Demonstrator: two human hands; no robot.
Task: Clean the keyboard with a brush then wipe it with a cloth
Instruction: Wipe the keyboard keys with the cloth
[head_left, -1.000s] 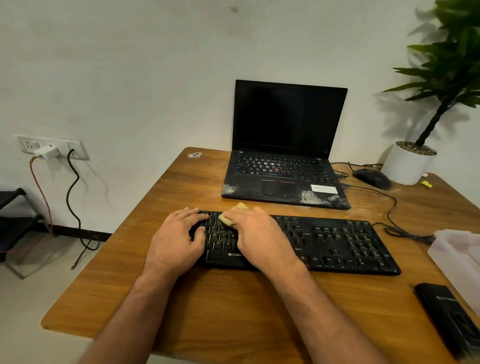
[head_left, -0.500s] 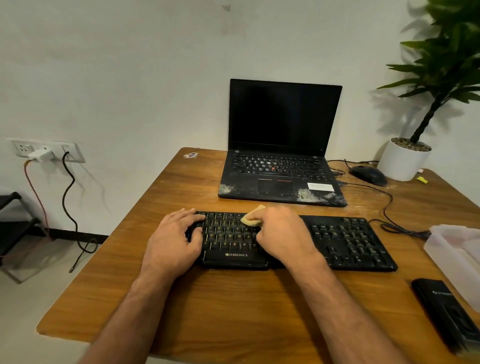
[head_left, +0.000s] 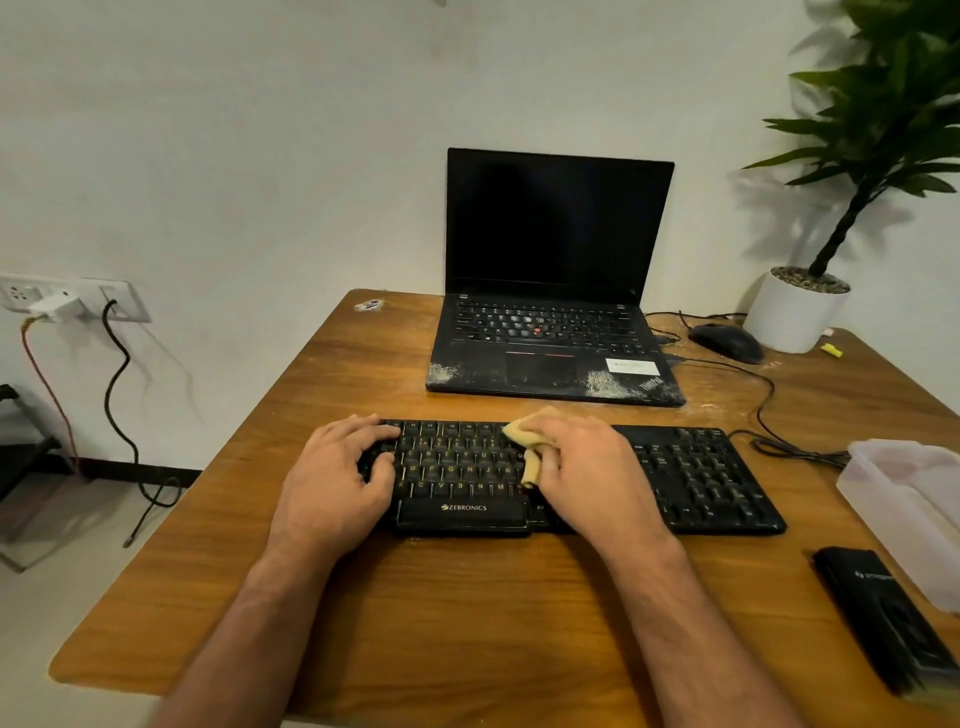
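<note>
Head view: the cloth (head_left: 527, 441) is small, yellow and soft. It bends and folds with ease, so I think it weighs almost nothing and will not slip much on the keys. A bunch in the fingers looks like the best way to hold it, with a flat part left under to rub.

The right hand (head_left: 582, 465) has its fingers curled round the cloth and presses it down on the middle of the keyboard (head_left: 696, 473). A bit of cloth sticks out past the fingers, up and to the left.

The left hand (head_left: 337, 475) lies on the left end of the keyboard, fingers bent over the keys and edge. It seems to hold it steady.

The keyboard is black, long, flat and stiff. It lies on the table (head_left: 467, 613), near the front edge. Its keys could pop off if rubbed too hard, so soft strokes seem wise.
</note>
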